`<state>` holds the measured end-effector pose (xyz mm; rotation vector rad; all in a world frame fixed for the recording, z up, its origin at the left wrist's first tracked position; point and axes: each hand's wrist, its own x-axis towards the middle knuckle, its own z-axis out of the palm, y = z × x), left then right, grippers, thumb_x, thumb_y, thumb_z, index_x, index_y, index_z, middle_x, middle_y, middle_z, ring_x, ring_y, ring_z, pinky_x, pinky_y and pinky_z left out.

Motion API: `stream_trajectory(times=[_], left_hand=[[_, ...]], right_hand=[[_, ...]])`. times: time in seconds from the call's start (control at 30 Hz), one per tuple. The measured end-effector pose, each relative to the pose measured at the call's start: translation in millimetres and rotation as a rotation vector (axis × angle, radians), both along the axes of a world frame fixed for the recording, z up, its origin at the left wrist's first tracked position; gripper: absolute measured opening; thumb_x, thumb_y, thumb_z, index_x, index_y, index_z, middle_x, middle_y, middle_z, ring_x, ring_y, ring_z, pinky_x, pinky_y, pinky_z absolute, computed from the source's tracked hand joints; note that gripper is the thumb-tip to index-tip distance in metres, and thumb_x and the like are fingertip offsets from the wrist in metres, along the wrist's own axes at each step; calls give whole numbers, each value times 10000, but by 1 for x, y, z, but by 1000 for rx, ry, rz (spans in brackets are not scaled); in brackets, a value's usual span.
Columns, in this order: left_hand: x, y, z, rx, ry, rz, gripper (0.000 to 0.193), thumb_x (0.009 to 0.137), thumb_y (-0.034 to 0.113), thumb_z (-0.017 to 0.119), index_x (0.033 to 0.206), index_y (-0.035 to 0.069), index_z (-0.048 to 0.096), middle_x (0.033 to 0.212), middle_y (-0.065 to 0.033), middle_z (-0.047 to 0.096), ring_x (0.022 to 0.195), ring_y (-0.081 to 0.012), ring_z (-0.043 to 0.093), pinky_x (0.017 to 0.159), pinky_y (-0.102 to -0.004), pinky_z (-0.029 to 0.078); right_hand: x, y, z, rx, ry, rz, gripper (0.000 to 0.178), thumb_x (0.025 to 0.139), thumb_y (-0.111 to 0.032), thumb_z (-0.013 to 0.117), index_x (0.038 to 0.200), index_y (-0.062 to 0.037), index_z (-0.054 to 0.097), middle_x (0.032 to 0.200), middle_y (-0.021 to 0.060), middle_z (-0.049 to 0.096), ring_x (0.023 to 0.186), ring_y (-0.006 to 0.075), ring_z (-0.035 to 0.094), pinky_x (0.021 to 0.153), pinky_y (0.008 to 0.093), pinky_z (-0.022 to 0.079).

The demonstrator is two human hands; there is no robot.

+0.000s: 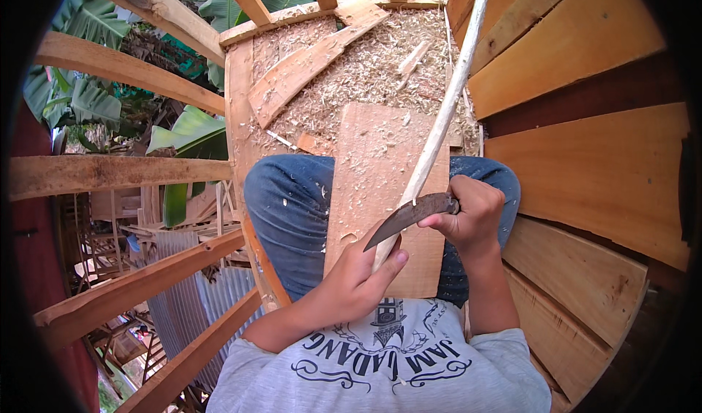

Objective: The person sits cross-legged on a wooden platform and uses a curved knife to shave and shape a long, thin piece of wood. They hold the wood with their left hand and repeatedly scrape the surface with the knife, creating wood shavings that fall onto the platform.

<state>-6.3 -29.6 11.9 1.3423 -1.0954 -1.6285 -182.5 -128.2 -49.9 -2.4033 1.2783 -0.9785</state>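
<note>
Pale stick (447, 102) across board (369, 171) on lap, left hand (358, 278) clamped on its lower end, right hand (472, 215) gripping dark knife (406, 217) against it

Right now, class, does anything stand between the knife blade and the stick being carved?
Nothing visible does. The right hand holds the knife with its blade laid directly against the stick, just above where the left hand grips its lower end. The board on the lap lies beneath them.

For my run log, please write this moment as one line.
left hand: holds stick | right hand: holds knife, blade on stick | board on lap | shavings ahead
</note>
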Motion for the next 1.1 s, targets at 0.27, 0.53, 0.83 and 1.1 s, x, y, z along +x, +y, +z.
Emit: stream_trajectory(times=[0.27, 0.53, 0.83, 1.1], left_hand=[[10, 6, -2, 111, 32, -18, 200, 957, 141, 486, 1096, 1, 455, 852, 2, 430, 695, -38, 418, 577, -206, 373], [18, 23, -10, 141, 146, 61, 111, 967, 141, 488, 921, 63, 425, 709, 26, 400, 560, -31, 384, 483, -201, 313], [14, 14, -2, -93, -139, 50, 201, 926, 73, 504, 1096, -28, 470, 820, -53, 481, 733, -123, 465, 676, -272, 397], [2, 15, 14, -51, -154, 59, 79, 926, 69, 499, 960, 11, 458, 750, -14, 443, 668, -92, 420, 598, -258, 368]], right_hand=[[9, -4, 1, 28, 0, -25, 749, 633, -770, 603, 501, -60, 404, 429, 63, 367, 385, 230, 456, 392, 323, 343], [-25, -27, 21, 300, -255, -215, 737, 798, -695, 543, 582, 9, 495, 481, 126, 447, 420, 270, 462, 438, 341, 352], [21, 12, 17, 92, 8, 8, 729, 604, -756, 638, 478, -86, 381, 425, 61, 378, 360, 234, 448, 366, 328, 344], [2, -15, 3, 19, -78, -159, 770, 669, -763, 595, 501, -45, 374, 423, 71, 351, 367, 249, 418, 386, 351, 321]])
